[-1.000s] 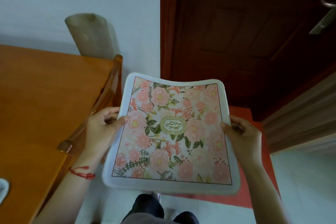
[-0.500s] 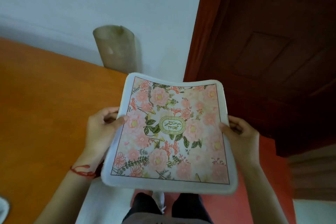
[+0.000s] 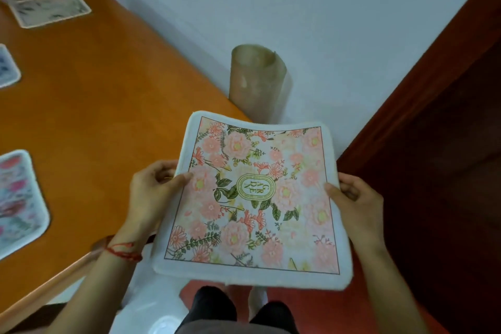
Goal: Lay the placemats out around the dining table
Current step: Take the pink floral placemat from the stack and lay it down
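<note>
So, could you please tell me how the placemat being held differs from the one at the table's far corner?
The held placemat is gripped by the left hand and right hand off the table, showing pink flowers. The far placemat lies flat, pale and blurred. Both are rounded rectangles.

Placemat [image 3: 254,198] held up: white border, thin dark frame line, pink & coral flowers w/ yellow-green centres, dark green leaves, green-gold oval badge in the middle. Bench [image 3: 103,116]: orange-brown wood, paler edge strip. Mat at left edge [image 3: 19,203]: white rim, pink/red floral, blurred. Far mat [image 3: 50,8]: pale w/ dark grey streaks. Small mat [image 3: 6,68]: white rim, blue marks. Left hand [image 3: 151,192] wrist has a red string. Wall [image 3: 298,8] pale grey-blue. Door [image 3: 439,144] dark red-brown. Rolled sheet [image 3: 256,81] dull olive-tan. Floor mat [image 3: 311,304] red.
</note>
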Demonstrator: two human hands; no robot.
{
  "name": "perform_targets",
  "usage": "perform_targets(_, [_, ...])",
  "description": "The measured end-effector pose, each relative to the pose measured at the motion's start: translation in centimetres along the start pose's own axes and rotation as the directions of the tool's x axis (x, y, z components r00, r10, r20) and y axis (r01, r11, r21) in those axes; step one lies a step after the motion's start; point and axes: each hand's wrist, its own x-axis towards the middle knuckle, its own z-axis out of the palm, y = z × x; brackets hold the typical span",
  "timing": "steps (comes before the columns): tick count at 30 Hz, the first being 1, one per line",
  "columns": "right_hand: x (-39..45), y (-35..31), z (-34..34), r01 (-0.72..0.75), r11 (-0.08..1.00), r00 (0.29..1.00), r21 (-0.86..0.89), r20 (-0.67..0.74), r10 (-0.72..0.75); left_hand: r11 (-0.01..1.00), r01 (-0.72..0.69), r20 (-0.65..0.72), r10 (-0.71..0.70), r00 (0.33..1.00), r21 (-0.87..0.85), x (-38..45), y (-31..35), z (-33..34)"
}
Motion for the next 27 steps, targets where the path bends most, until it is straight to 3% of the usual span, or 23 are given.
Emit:
perform_targets(14, [6.3,-4.1,12.9,0.124,0.992,0.923,-0.019,0.369,-0.108,0.991,0.115,-0.361,-0.133,0.923,-0.071,2.5,-3.2,-7.3])
perform_targets(27, [10.6,-6.6,26.2,0.220,0.974,0.821,-0.046,0.548,-0.159,0.975,0.217,-0.493,-0.214,0.843,-0.053,10.2,-7.0,-13.3])
